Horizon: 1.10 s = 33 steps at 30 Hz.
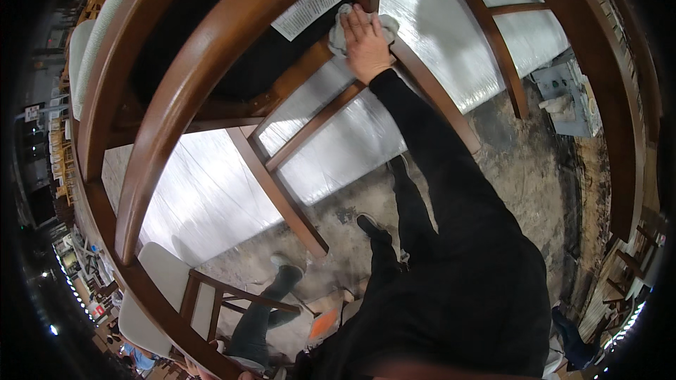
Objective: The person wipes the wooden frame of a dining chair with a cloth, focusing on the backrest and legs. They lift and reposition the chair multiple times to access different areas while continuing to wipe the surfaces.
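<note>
My right hand [367, 46] presses a crumpled pale grey cloth [340, 41] against the brown wooden frame of a chair [186, 74], where a leg meets the seat rail. Its fingers lie over the cloth. The chair is tipped so that its black underside [236, 46] shows, with a white printed label [308, 8] beside the cloth. Down at the lower left edge, fingertips of my left hand [191, 368] appear around the curved wood; most of that hand is cut off.
Plastic-wrapped white surfaces [204, 190] lie beneath the chair. Another wooden chair frame [493, 42] stands at the upper right, near a grey box [563, 102]. A pale-backed chair [151, 295] and another person's leg [260, 317] are at the lower left, on stained concrete floor [514, 162].
</note>
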Tool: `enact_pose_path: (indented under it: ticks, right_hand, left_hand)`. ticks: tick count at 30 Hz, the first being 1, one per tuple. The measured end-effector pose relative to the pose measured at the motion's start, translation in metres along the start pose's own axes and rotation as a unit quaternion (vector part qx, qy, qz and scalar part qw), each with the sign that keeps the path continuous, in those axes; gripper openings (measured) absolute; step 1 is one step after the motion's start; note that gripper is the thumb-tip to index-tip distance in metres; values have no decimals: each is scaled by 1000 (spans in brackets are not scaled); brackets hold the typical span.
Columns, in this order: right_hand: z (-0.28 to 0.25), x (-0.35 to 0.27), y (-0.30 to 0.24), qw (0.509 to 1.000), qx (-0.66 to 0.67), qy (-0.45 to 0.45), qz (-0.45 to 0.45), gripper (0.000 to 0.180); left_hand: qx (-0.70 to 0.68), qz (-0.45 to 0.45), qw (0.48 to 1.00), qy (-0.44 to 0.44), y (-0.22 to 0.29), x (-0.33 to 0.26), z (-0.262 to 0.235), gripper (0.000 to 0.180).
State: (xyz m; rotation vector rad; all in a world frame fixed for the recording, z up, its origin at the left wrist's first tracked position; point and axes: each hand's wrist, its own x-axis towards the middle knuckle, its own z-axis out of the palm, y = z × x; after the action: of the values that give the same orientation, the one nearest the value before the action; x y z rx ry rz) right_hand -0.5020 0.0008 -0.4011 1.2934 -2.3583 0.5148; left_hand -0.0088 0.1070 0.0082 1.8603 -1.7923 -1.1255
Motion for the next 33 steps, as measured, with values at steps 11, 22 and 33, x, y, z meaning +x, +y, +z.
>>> enact_pose_path:
  ticks: [11,22,33]
  right_hand:
    - [-50,-10,-70,884,392,22,254,74]
    - [-21,-3,-69,884,274,75,371,72]
    - [-16,3,-40,849,292,49,438,52]
  left_hand:
    - [-17,7,1000,-21,12,3,5,79]
    - [-12,6,999,-38,5,4,-6,73]
    - [-10,9,999,-30,-5,4,-8,63]
